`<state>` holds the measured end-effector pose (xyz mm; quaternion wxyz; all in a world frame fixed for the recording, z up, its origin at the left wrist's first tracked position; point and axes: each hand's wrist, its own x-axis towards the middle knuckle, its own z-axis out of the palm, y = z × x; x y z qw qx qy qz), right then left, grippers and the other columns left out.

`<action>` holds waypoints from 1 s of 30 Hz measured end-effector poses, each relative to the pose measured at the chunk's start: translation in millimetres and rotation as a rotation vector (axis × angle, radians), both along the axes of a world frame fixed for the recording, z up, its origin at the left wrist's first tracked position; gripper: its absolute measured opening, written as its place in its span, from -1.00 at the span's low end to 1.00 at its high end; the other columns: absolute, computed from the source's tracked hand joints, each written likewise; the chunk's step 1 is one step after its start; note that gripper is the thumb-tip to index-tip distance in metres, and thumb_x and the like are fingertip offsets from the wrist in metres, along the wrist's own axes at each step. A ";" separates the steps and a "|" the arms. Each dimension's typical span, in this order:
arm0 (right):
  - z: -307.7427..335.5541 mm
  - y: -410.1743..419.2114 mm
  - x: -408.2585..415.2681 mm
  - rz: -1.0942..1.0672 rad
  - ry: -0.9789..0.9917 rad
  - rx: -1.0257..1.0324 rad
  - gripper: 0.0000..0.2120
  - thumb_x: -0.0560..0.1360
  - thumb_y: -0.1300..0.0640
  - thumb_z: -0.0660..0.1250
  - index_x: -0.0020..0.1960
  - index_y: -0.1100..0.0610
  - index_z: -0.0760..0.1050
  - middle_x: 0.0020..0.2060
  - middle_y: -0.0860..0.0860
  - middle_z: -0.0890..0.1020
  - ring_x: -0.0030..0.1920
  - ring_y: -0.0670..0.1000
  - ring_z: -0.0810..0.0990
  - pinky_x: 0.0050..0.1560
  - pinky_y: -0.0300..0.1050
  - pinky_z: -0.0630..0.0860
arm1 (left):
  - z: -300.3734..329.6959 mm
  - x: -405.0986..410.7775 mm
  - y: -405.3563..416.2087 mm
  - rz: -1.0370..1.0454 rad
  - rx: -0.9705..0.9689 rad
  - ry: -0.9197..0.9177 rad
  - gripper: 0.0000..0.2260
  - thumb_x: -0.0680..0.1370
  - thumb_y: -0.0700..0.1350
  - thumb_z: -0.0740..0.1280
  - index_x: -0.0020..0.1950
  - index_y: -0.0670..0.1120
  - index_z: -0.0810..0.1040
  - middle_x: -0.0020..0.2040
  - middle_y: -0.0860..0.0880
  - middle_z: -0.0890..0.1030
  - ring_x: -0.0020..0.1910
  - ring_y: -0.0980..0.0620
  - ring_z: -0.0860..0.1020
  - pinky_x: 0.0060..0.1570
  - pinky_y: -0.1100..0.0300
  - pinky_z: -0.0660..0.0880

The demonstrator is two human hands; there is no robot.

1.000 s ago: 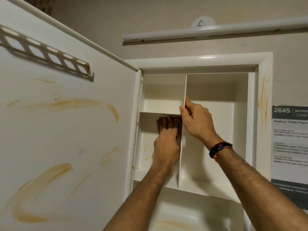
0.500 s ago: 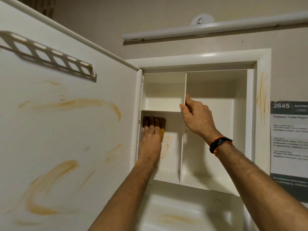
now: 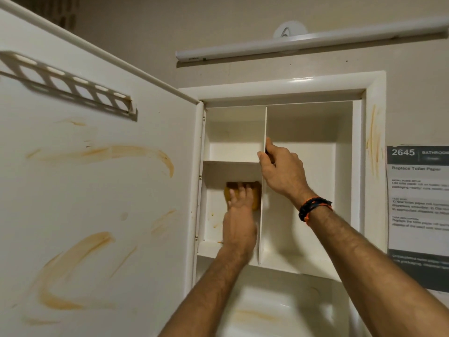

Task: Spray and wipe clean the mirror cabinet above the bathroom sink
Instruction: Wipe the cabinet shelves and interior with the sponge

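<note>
The scene is viewed from one head-worn camera, tilted upward, close to the open cabinet [image 3: 308, 132] at arm's reach.

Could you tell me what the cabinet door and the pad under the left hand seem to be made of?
The cabinet door looks like painted metal or plastic: smooth white surface, with orange-brown smears lying on top. The pad under the left hand looks like a soft yellow sponge with a darker brown edge, though it is blurred.

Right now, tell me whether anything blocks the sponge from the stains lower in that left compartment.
Nothing visible does. The left hand presses the sponge on the back wall; streaks lie just below-left, unobstructed.
</note>
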<state>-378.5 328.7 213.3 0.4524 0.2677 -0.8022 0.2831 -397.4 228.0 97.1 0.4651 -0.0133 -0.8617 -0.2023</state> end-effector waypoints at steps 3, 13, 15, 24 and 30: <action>0.0 0.6 -1.8 0.009 0.002 -0.008 -0.72 0.65 0.01 0.11 0.23 0.14 0.43 -0.32 -0.05 0.48 -0.19 0.11 0.48 -0.16 -0.10 0.33 | -4.9 -1.9 2.0 0.007 -0.176 -0.020 -0.16 0.50 -0.39 0.31 0.61 -0.06 -0.12 0.62 -0.05 -0.13 0.58 -0.12 -0.13 0.36 0.06 0.39; -0.7 -0.4 -2.0 0.034 0.002 -0.006 -0.68 0.66 0.01 0.10 0.32 0.12 0.41 -0.30 -0.05 0.51 -0.17 0.10 0.51 -0.13 -0.08 0.43 | -9.0 -6.7 -33.5 0.107 -0.326 -0.124 -0.07 0.48 -0.39 0.32 0.58 -0.06 -0.28 0.60 -0.03 -0.27 0.58 -0.13 -0.20 0.24 0.02 0.48; 0.0 0.0 -1.8 0.032 -0.002 0.002 -0.69 0.66 0.01 0.10 0.31 0.13 0.41 -0.33 -0.07 0.48 -0.16 0.11 0.51 -0.12 -0.06 0.44 | -9.7 -6.7 -34.1 0.126 -0.239 -0.129 -0.07 0.49 -0.38 0.33 0.58 -0.06 -0.28 0.60 -0.04 -0.26 0.58 -0.14 -0.18 0.27 -0.02 0.47; -1.1 0.2 -4.0 0.014 0.019 -0.011 -0.69 0.66 0.01 0.10 0.28 0.15 0.42 -0.32 -0.06 0.48 -0.20 0.09 0.47 -0.17 -0.12 0.33 | -25.7 -1.5 -42.7 0.200 0.008 -0.148 -0.21 0.56 -0.37 0.23 0.59 -0.08 -0.23 0.61 -0.04 -0.18 0.59 -0.09 -0.04 0.42 0.04 0.28; -1.7 -0.1 -4.0 0.016 0.034 -0.006 -0.70 0.65 0.01 0.10 0.26 0.14 0.43 -0.30 -0.03 0.49 -0.19 0.11 0.49 -0.15 -0.07 0.41 | -19.6 5.4 -16.3 0.129 0.131 -0.177 -0.22 0.54 -0.42 0.20 0.61 -0.06 -0.16 0.62 -0.04 -0.13 0.58 -0.13 0.01 0.37 -0.01 0.36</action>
